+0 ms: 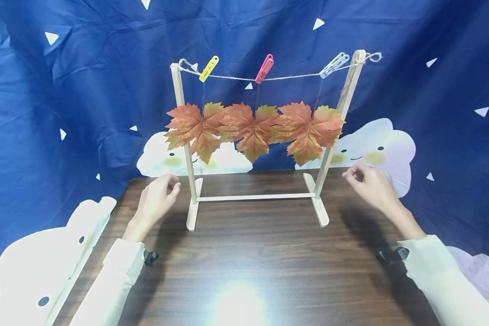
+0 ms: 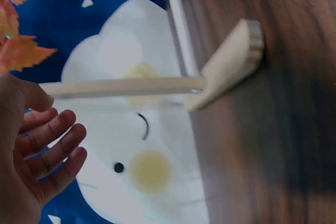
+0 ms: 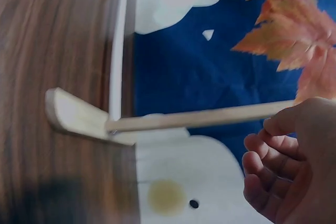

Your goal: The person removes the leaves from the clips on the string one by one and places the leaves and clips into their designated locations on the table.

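Three orange and green maple leaves point(image 1: 250, 129) hang side by side from a string point(image 1: 236, 78). A yellow clothespin point(image 1: 209, 69), a pink clothespin point(image 1: 264, 69) and a pale blue clothespin point(image 1: 334, 65) clip their stems to it. The string runs between the tops of two posts of a pale wooden stand point(image 1: 256, 197). My left hand point(image 1: 158, 199), fingers loosely curled and holding nothing, is just left of the left post point(image 2: 126, 86). My right hand point(image 1: 368, 183) is out to the right of the right post point(image 3: 205, 116), likewise loosely curled and holding nothing.
The stand's two feet rest toward the back of a dark wooden table point(image 1: 244, 253), with bright glare near its front. A blue backdrop point(image 1: 85, 54) with white triangles and smiling clouds hangs close behind it.
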The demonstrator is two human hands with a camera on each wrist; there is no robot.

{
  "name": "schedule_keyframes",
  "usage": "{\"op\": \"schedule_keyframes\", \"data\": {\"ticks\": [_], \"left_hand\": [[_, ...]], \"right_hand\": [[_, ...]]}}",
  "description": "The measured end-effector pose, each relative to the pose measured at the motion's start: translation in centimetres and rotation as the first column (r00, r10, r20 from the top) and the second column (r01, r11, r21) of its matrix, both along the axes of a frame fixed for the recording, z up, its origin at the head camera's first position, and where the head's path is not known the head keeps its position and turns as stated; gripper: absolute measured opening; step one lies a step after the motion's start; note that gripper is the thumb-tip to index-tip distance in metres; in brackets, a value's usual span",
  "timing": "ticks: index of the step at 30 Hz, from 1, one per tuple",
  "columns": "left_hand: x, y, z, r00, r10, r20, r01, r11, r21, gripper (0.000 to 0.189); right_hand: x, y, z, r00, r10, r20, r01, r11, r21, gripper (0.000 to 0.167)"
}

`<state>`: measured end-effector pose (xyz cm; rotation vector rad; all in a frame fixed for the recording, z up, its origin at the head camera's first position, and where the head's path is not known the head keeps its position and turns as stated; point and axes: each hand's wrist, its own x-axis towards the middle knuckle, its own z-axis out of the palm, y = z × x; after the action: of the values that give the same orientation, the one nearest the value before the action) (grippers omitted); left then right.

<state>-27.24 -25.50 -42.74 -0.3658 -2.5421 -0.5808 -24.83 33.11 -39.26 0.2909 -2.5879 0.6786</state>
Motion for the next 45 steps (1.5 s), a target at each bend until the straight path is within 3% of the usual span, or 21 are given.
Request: {"op": "schedule_keyframes", "data": {"ticks": [8,17,21,33,45], "left_hand": [[0.5,1.6,2.1,0.997,-0.037,-0.071,0.047,0.990,0.135,0.004],[1.0,2.9,4.8,0.999,-0.048,-0.021,0.052,0.955,0.293,0.005],[1.2,3.4,5.8,0.997,-0.068,-0.036,0.077,0.933,0.351,0.007],[1.4,4.8,8.6,0.991,-0.099,-0.086,0.125,0.911,0.392,0.010],[1.3,6.3,11.3,0.984,-0.129,-0.125,0.171,0.887,0.428,0.010]], "right_hand": [[0.8,-2.5,2.7,0.996,0.076,0.051,-0.072,0.995,-0.067,0.015],[1.6,-5.7,5.5,0.990,0.139,0.026,-0.136,0.987,-0.087,0.008],[1.4,-7.3,6.6,0.986,0.167,0.020,-0.165,0.983,-0.081,0.004],[1.2,-11.6,10.5,0.969,0.237,0.063,-0.232,0.970,-0.073,0.009],[0.8,-15.8,14.1,0.949,0.314,0.025,-0.313,0.948,-0.055,0.010]]}}
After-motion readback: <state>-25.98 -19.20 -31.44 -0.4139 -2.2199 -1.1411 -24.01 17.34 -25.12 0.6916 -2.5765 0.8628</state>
